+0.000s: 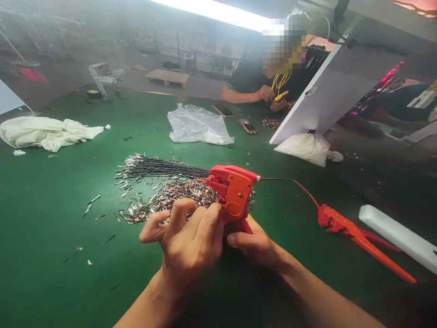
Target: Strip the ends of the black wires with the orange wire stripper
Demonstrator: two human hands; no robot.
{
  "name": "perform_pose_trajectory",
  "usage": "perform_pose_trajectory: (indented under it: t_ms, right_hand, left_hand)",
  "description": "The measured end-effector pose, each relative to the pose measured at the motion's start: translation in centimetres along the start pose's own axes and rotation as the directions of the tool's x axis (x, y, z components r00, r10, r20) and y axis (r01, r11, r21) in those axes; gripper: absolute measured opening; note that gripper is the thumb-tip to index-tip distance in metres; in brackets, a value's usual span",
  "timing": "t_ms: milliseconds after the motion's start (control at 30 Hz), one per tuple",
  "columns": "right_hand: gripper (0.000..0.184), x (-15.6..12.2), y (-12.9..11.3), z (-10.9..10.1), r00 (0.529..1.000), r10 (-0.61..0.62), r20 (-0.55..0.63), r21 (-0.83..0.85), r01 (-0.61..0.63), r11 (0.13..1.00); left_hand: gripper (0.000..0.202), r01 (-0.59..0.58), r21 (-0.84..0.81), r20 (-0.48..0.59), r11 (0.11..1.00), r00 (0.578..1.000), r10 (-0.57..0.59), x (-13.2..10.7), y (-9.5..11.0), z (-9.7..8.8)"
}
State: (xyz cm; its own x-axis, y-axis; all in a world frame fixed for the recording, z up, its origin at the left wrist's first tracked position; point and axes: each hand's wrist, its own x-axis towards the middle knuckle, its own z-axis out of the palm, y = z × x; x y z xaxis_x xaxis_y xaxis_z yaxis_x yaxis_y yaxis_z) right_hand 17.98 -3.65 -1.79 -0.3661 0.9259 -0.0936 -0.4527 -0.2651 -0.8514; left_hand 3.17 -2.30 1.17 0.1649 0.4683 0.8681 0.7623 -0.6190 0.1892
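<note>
My right hand grips the handle of a red wire-stripping tool held above the green table. My left hand is at the tool's left jaw, thumb and forefinger pinched together there on something too small to make out, the other fingers raised. A thin red wire runs out of the tool's right side toward red crimping pliers lying on the table. Behind the tool lie a bundle of black wires and a heap of small metal terminals.
A white cloth lies far left and a clear plastic bag in the middle. A white bar sits at the right. Across the table another person works with yellow wires; two phones and a white bag lie nearby.
</note>
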Motion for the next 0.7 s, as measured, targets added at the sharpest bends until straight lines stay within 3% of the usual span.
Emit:
perform_pose_trajectory:
  t_ms: [233,500,700]
  right_hand:
    - [0.026,0.0,0.2,0.3,0.999,-0.051,-0.008,-0.081,0.050,0.995]
    - [0.036,-0.1,0.7,0.6,0.995,-0.095,-0.038,-0.255,0.082,0.964]
    - [0.048,-0.4,0.8,1.2,0.986,-0.111,-0.127,-0.344,0.061,0.937]
  left_hand:
    - [0.016,-0.036,0.017,0.042,0.999,0.999,0.035,-0.2,-0.1,0.2]
    - [0.016,0.010,0.029,0.074,1.000,0.997,-0.012,-0.2,-0.1,0.1]
    - [0.014,0.033,0.013,0.086,0.999,0.996,-0.034,-0.1,0.1,0.2]
